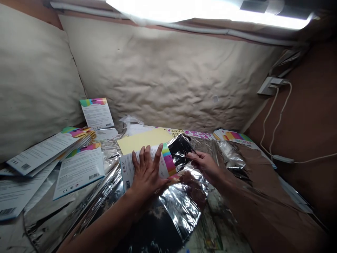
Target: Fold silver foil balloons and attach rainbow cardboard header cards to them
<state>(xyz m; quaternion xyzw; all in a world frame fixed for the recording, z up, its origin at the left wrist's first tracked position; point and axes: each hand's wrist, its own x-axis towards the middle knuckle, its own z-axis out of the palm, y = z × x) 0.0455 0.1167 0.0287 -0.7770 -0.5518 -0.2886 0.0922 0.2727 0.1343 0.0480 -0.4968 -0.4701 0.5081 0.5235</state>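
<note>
A printed cardboard packet (pixel 165 160) with a rainbow-striped end lies tilted in front of me, its text side up. My left hand (pixel 147 168) rests on it with fingers spread, pressing it flat. Out of the striped end sticks a shiny black foil sheet (pixel 180 151). My right hand (pixel 204 163) pinches the right edge of that foil between thumb and fingers. Under the packet spreads a large crinkled silver-and-black foil (pixel 184 207). Just behind the packet is a pale yellow sheet (pixel 144 140).
Similar packets are piled on the left (pixel 44 151), with a single packet (pixel 80 172) nearer me and another (pixel 97 113) leaning on the wall. More colourful packets (pixel 234 136) lie at back right. White cables (pixel 271 119) hang from a wall socket (pixel 271 86).
</note>
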